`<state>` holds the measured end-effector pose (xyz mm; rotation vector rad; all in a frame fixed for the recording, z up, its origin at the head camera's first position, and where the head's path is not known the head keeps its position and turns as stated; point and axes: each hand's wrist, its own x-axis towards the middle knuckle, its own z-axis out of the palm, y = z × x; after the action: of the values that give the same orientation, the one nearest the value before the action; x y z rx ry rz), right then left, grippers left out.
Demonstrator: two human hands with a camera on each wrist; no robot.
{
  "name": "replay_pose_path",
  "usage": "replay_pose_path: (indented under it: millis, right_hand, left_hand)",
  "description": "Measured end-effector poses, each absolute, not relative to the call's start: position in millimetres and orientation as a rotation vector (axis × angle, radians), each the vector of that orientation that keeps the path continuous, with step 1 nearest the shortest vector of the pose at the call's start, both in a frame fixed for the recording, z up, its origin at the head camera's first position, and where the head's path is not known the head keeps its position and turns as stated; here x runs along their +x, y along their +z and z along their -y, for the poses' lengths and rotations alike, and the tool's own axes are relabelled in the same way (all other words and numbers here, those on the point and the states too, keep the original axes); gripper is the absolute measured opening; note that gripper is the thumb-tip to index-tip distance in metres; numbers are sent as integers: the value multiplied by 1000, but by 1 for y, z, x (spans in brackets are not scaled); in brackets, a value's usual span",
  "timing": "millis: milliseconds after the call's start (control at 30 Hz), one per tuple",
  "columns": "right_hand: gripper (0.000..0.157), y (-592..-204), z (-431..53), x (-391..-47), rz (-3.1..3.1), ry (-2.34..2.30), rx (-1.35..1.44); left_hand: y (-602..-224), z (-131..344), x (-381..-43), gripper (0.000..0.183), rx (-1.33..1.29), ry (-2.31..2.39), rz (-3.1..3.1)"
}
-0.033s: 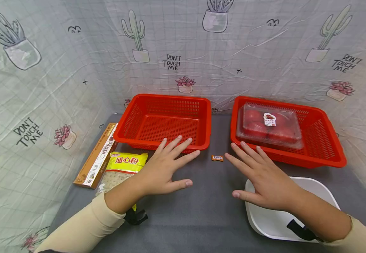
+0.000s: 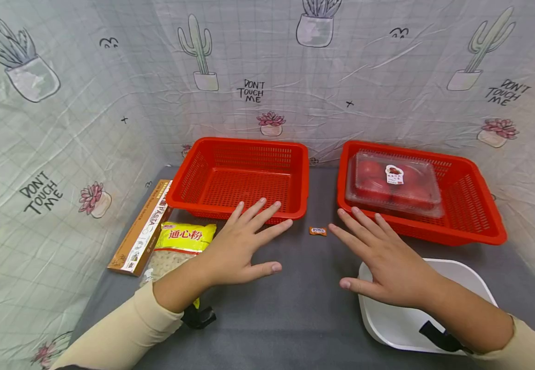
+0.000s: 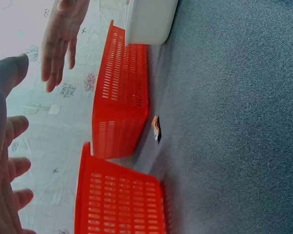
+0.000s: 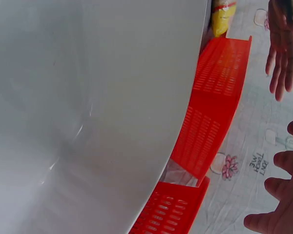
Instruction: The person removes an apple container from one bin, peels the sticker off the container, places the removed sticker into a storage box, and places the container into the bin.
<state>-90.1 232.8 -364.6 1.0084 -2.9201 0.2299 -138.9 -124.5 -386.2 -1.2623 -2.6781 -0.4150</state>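
Fingers spread and holding nothing, my left hand (image 2: 242, 244) hovers over the grey table, in front of the left red basket (image 2: 301, 180) and by a yellow-topped bag of macaroni (image 2: 185, 235). My right hand (image 2: 389, 264) is spread the same way above the white bin (image 2: 373, 321), also holding nothing. Between the two hands, a small orange-wrapped candy (image 2: 318, 231) lies on the table; it also shows in the left wrist view (image 3: 156, 128). A clear plastic box of red tomatoes (image 2: 394, 185) sits in the right red basket (image 2: 473, 205). Inside the left basket I see only its bare bottom.
A brown and white pasta box (image 2: 140, 228) lies along the table's left side, partly beside the macaroni bag. Behind both baskets rises a cloth curtain (image 2: 156, 77) printed with cacti. The white bin's near wall fills much of the right wrist view.
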Motion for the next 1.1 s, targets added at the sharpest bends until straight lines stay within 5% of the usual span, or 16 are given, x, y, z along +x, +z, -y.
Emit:
replay_pose_path:
  millis: [567, 1100]
  right_hand:
    - [97, -362, -239, -88, 2836, 307, 1000]
    - [108, -354, -253, -93, 2793, 368, 956]
  left_hand:
    - [-381, 108, -142, 80, -1264, -579, 2611]
    - [-384, 84, -159, 81, -1187, -832, 2546]
